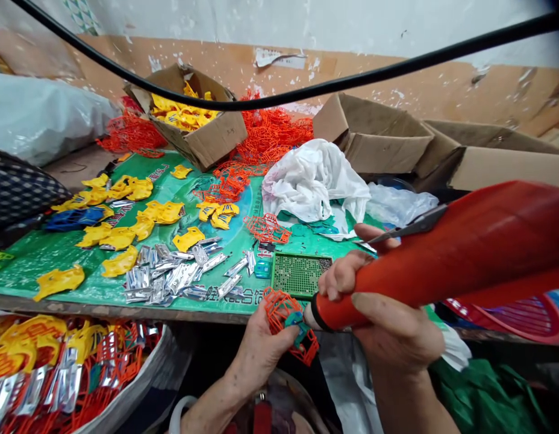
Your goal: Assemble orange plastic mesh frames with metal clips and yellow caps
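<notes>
My left hand (256, 346) pinches an orange plastic lattice frame (279, 307) with a teal plastic piece (300, 330) on it, just in front of the table edge. My right hand (397, 337) is wrapped around a thick red electric screwdriver (410, 271), whose pale nose meets the teal piece. The bit and the exact contact spot are hidden. A dark, pointed metal blade (410, 228) lies along the screwdriver's upper side, by the fingers. Beyond my hands sits a green tray (284, 293) with many tiny metal pieces, likely screws.
Silver strips (180, 274) and yellow plastic parts (119, 238) lie on the green table cover. Behind stand a cardboard box of yellow parts (216, 138), orange frames (279, 132) and more boxes (388, 150). A sack of assembled pieces (67, 367) is lower left. A black cable (270, 103) crosses overhead.
</notes>
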Tool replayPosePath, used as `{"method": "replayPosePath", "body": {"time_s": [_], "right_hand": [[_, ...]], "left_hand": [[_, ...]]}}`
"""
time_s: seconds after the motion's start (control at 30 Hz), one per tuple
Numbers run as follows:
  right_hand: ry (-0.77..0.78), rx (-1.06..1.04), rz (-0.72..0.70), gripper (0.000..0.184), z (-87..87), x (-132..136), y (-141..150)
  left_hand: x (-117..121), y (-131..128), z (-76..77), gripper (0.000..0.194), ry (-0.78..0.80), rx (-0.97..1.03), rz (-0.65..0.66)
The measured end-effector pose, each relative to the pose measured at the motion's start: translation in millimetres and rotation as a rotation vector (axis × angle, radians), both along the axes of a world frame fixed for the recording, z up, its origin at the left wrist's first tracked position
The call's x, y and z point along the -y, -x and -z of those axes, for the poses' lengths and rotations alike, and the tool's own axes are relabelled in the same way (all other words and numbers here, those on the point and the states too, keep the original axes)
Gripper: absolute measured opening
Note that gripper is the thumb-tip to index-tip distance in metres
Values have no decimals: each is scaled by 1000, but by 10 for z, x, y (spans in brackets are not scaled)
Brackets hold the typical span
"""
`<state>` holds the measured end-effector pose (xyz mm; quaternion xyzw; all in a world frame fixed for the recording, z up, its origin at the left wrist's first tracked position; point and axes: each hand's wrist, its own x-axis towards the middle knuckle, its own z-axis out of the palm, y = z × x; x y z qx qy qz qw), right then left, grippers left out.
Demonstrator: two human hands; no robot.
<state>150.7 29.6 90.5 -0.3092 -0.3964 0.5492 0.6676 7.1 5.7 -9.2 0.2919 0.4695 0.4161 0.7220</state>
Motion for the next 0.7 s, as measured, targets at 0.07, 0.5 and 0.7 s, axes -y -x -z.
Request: {"method": "replayPosePath", "body": {"time_s": [0.07,0.5,0.7], "right_hand": [[-2,-3,-7,57,19,3,0],[-20,-4,-11,56,103,-4,5],[-27,63,23,58,105,44,23]], "left_hand": [[1,-4,-8,47,1,-6,-6],[18,-15,-39,51,5,-11,-9],[12,-36,-103,49,33,-11,-33]]}}
